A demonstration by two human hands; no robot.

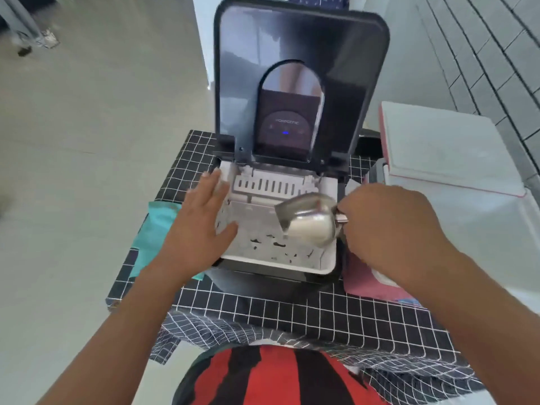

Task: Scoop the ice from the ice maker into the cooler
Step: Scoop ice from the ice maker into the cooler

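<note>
A black ice maker [292, 276] stands on the table with its lid [301, 68] raised upright. Its white basket [271, 247] holds ice pieces. My right hand [388, 226] grips the handle of a metal scoop [309, 222], whose bowl hangs over the right side of the basket. My left hand [198, 226] lies flat with spread fingers on the ice maker's left rim. A white cooler [444, 159] with a red-edged lid sits to the right of the machine; its lid looks closed.
A black tablecloth with a white grid [292, 311] covers the table. A teal cloth [155, 229] lies left of the ice maker, a pink one [368, 285] at its right. Pale floor spreads to the left, a tiled wall stands at the right.
</note>
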